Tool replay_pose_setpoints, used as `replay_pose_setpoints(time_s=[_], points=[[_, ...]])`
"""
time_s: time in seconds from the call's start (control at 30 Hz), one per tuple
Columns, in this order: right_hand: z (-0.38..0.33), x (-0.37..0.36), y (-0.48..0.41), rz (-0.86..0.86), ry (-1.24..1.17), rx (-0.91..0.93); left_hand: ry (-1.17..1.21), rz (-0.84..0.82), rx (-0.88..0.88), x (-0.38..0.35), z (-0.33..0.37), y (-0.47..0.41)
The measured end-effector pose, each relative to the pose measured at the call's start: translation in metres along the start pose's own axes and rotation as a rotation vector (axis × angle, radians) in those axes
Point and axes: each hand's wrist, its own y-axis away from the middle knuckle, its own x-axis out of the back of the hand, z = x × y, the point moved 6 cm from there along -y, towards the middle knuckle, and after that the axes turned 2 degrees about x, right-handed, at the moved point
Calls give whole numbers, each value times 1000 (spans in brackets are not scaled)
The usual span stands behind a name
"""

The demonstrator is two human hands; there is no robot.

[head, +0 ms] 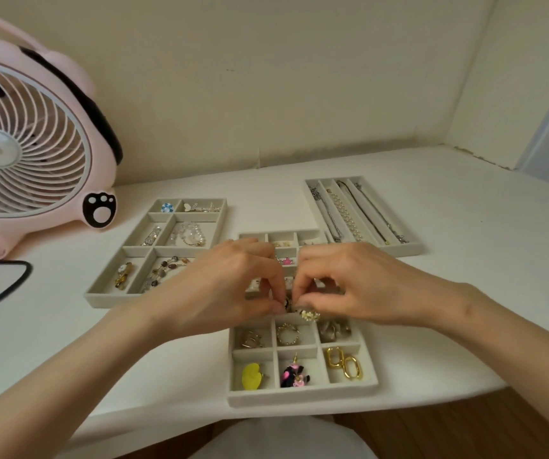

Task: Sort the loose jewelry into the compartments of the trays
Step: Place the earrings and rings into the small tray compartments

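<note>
From my station the white table (448,246) fills most of the view, with a pink fan (31,144) at its far left, well clear of the work. Three grey trays lie side by side so every compartment is in reach. The left tray (100,298) has wide cells for bracelets and brooches. The long-slot tray (409,248) at the far right keeps necklaces stretched straight, which I judge is to stop tangling. The centre tray (299,397), nearest the person, has small cells for small pieces.

The left hand (220,286) and right hand (359,289) meet fingertip to fingertip over the middle of the centre tray. Both are curled and pinching a clustered piece (309,314), pale and flower-like, held just above the tray and not yet in a cell. I read the two-handed pinch as steadying something tiny. A dark bit shows between the fingertips; I cannot tell whether it belongs to the same piece.

Below the hands, cells already hold gold hoops (344,362), a yellow piece (251,376) and a pink-and-black piece (294,376), so sorting looks well along.
</note>
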Motion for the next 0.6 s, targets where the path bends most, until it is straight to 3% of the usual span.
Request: replay_pose_setpoints(time_s=[0.3,0.6], points=[[14,12,12,60,-78,-41,-271,-72,-238,-20,30,-6],[17,6,16,103,-85,-11,-318,-90,-216,-23,30,-7]])
